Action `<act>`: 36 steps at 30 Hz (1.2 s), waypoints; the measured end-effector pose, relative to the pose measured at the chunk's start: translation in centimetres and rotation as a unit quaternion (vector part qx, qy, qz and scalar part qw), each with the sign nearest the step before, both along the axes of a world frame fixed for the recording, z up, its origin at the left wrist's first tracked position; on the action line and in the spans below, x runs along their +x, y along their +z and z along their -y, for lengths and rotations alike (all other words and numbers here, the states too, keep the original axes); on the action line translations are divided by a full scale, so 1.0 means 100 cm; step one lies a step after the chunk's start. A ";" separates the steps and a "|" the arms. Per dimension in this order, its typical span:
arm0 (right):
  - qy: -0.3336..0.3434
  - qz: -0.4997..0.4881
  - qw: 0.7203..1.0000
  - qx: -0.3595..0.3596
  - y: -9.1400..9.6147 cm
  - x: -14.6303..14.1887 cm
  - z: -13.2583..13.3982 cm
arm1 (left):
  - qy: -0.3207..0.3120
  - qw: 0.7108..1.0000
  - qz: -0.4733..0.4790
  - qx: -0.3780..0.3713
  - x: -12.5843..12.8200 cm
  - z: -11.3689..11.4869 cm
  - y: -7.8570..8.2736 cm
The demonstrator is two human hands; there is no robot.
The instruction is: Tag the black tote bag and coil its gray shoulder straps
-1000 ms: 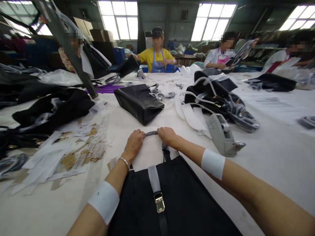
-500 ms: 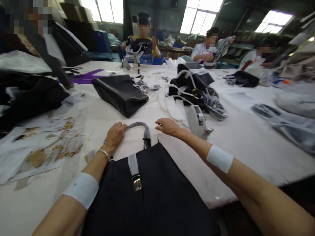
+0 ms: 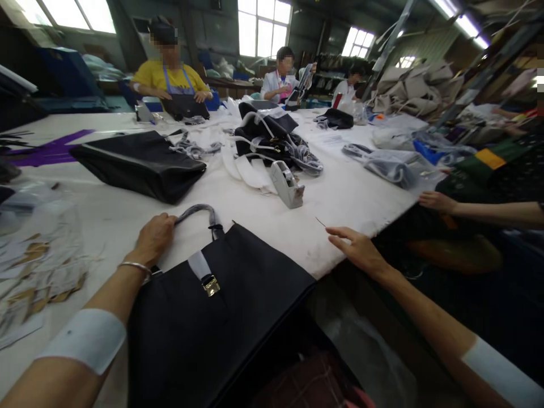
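A black handbag (image 3: pixel 221 317) with a gold clasp (image 3: pixel 210 285) lies flat in front of me on the white table (image 3: pixel 352 198). My left hand (image 3: pixel 153 238) is closed on the left end of its grey wrapped handle (image 3: pixel 199 212). My right hand (image 3: pixel 357 249) hovers open over the table's right edge, fingers stretched out, holding nothing.
A second black bag (image 3: pixel 140 161) lies beyond the handle. A grey tape dispenser (image 3: pixel 287 184) and a heap of bags with wrapped handles (image 3: pixel 272 141) sit mid-table. Paper scraps (image 3: pixel 34 266) lie at left. Another person's hand (image 3: pixel 437 201) reaches in at right. Several workers sit at the far side.
My right hand let go of the handle and swung right to the table's edge. The view turned right. My left hand kept its hold on the handle.
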State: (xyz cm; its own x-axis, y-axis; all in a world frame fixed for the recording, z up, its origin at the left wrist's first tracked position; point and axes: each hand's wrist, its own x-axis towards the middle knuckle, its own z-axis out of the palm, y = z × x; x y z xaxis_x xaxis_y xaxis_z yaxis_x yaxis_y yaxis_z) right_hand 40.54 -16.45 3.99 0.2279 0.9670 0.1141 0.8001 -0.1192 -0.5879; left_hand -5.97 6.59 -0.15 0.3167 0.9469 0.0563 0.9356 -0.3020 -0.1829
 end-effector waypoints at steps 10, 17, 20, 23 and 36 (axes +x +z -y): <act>0.467 0.153 0.857 0.153 0.038 -0.172 0.044 | 0.026 1.000 0.011 -0.010 0.003 -0.002 0.006; 0.476 0.245 0.838 0.104 -0.006 -0.177 0.011 | 0.022 0.999 0.038 0.019 -0.002 0.001 -0.001; 0.532 0.124 0.837 0.017 0.008 -0.165 -0.009 | 0.003 0.999 0.038 0.036 -0.004 0.003 -0.006; 0.469 -0.044 0.874 -0.120 0.042 -0.146 -0.048 | 0.007 0.998 0.047 0.043 -0.005 0.003 -0.011; 0.127 0.250 0.959 -0.031 -0.015 -0.117 -0.296 | 0.024 0.994 0.102 0.038 -0.010 0.000 -0.020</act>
